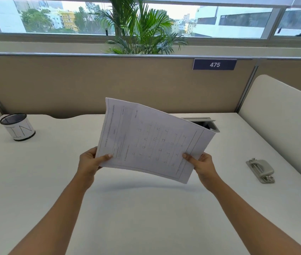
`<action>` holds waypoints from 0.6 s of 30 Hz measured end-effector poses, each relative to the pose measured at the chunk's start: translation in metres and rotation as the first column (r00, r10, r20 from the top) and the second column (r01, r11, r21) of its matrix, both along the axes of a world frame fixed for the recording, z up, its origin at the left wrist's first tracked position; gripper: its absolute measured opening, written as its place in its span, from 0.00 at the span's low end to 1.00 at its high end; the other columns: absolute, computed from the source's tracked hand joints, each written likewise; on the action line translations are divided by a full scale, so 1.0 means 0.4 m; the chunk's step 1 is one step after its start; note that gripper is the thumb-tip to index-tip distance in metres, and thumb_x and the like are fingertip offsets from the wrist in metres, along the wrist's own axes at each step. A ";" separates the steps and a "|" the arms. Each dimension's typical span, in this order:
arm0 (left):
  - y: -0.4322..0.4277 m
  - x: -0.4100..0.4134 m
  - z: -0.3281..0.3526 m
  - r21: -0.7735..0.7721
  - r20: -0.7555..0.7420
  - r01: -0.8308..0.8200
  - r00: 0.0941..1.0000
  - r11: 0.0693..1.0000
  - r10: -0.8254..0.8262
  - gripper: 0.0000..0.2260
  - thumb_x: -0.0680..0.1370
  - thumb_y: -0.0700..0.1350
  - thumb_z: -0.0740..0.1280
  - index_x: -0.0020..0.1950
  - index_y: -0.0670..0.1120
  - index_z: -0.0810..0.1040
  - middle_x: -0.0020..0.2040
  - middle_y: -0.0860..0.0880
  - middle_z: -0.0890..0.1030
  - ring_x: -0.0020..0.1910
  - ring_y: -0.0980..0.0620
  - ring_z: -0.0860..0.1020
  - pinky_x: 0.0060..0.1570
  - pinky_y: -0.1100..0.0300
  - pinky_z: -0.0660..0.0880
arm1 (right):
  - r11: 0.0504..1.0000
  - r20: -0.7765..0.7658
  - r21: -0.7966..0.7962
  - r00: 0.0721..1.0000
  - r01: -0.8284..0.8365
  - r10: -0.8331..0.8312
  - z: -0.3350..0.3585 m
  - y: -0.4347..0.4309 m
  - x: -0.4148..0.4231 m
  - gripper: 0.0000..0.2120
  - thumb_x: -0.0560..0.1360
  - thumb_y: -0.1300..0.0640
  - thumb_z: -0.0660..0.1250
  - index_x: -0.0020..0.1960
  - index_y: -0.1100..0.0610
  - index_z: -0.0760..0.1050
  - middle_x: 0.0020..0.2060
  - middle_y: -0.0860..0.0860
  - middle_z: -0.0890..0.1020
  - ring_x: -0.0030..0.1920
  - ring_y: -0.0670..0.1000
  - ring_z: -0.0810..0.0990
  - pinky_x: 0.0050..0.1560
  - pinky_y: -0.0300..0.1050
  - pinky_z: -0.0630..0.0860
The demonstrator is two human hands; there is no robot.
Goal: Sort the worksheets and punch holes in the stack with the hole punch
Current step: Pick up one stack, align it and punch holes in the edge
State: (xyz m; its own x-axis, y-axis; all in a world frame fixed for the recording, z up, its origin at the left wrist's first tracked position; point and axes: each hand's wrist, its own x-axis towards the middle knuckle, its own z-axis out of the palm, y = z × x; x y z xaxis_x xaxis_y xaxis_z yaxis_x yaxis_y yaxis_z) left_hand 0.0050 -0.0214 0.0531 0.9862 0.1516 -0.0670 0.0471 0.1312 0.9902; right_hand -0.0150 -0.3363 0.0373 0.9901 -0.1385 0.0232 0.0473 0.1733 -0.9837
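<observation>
**Worksheets held up over the desk**

Both my arms reach forward, forearms bare. My left hand (90, 161) grips the near left corner of the worksheets (151, 138), thumb flat on the top sheet and fingers curled behind. My right hand (202, 163) pinches the near right edge the same way, thumb on the print. The stack hangs in the air above the desk (146, 218), tilted, its far edge raised toward the partition (109, 85); its shadow falls on the white surface below. The hole punch (261, 170) lies on the desk well to my right, untouched. A mesh pen cup (18, 127) stands far left. The partition carries a plate reading 475 (214, 64), with a palm (140, 28) and windows behind.
</observation>
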 end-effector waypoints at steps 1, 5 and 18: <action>0.003 0.000 0.000 0.055 -0.004 0.026 1.000 0.998 -0.026 0.14 0.69 0.31 0.70 0.53 0.40 0.78 0.41 0.51 0.82 0.42 0.51 0.79 0.36 0.65 0.77 | 1.000 0.003 -0.020 1.000 -0.005 0.005 0.003 -0.002 0.000 0.35 0.46 0.38 0.80 0.48 0.53 0.80 0.43 0.45 0.86 0.46 0.47 0.84 0.51 0.46 0.81; 0.006 0.004 0.001 0.174 -0.068 0.144 0.989 0.974 -0.134 0.20 0.61 0.35 0.76 0.51 0.41 0.78 0.43 0.49 0.82 0.45 0.49 0.78 0.43 0.59 0.75 | 0.996 0.011 -0.084 1.000 -0.016 0.017 0.012 0.002 -0.005 0.15 0.61 0.51 0.76 0.47 0.51 0.79 0.42 0.46 0.85 0.45 0.50 0.83 0.53 0.48 0.80; 0.002 0.005 -0.034 0.178 -0.043 0.138 0.990 0.974 -0.133 0.12 0.68 0.32 0.71 0.48 0.45 0.78 0.46 0.48 0.80 0.47 0.48 0.78 0.44 0.57 0.75 | 0.982 -0.070 -0.188 0.997 0.001 -0.015 0.003 0.005 -0.005 0.14 0.69 0.64 0.71 0.54 0.56 0.76 0.48 0.52 0.81 0.51 0.57 0.79 0.54 0.51 0.77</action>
